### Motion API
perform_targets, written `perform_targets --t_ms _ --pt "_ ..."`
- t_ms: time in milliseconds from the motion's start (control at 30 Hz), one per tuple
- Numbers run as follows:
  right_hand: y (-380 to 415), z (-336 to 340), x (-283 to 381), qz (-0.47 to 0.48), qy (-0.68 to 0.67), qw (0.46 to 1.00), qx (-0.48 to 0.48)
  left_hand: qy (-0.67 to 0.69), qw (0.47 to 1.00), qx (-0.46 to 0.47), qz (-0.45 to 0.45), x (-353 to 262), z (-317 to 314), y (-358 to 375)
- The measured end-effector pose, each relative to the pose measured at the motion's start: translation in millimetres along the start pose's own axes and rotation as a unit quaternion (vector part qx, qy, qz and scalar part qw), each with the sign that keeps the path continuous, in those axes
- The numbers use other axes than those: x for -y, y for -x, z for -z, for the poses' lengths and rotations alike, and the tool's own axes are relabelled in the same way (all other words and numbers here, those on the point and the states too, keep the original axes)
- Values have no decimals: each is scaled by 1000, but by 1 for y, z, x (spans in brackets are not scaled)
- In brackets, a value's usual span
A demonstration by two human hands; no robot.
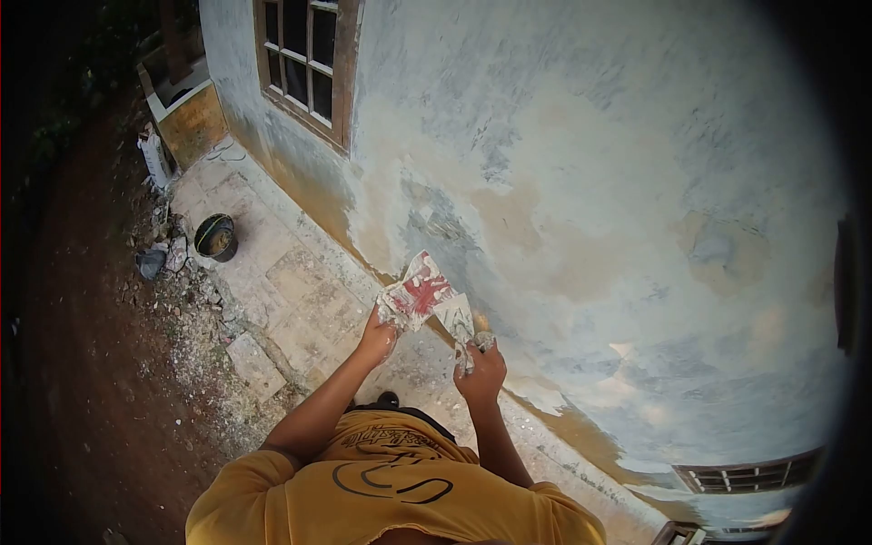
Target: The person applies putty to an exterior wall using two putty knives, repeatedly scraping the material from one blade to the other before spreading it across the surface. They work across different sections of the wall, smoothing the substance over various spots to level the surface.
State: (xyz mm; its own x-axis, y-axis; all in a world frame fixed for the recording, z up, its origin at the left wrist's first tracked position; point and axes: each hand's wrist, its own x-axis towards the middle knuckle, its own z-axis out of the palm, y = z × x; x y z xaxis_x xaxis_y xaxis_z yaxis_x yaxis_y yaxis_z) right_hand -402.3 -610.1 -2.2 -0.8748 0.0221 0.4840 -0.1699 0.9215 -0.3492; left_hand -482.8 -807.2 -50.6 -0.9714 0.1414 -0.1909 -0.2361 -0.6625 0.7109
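My left hand (379, 338) grips a flat, red, putty-smeared board (424, 292) by its lower left edge. White putty covers much of that board, and some sticks to the fingers. In my right hand (482, 371) is a putty knife (455, 318), its wide blade coated in white and pointing up and left. The blade overlaps the board's right corner in this view. Both hands are held in front of my body, close to the patchy grey and white wall (581, 191).
A dark bucket (217, 238) stands on the paved walkway (300, 272) at left. Rubble (204, 318) and a dark bag (151, 263) lie along its outer edge. A wood-framed window (306, 68) is set in the wall at upper left, and another window (749, 476) shows at lower right.
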Motion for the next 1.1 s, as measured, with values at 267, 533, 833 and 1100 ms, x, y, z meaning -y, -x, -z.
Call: perform_targets --t_ms 267,533,833,1100 --pt "-7 6 28 36 -44 997 -48 -280 936 179 -113 -20 4 40" --pt "-18 -21 6 49 -169 982 -71 -318 933 157 -66 1 15 50" --pt "-13 -16 27 12 -223 971 -79 -89 996 26 6 5 16 37" --pt "-5 -29 63 -49 -260 964 16 101 988 99 57 13 19 21"
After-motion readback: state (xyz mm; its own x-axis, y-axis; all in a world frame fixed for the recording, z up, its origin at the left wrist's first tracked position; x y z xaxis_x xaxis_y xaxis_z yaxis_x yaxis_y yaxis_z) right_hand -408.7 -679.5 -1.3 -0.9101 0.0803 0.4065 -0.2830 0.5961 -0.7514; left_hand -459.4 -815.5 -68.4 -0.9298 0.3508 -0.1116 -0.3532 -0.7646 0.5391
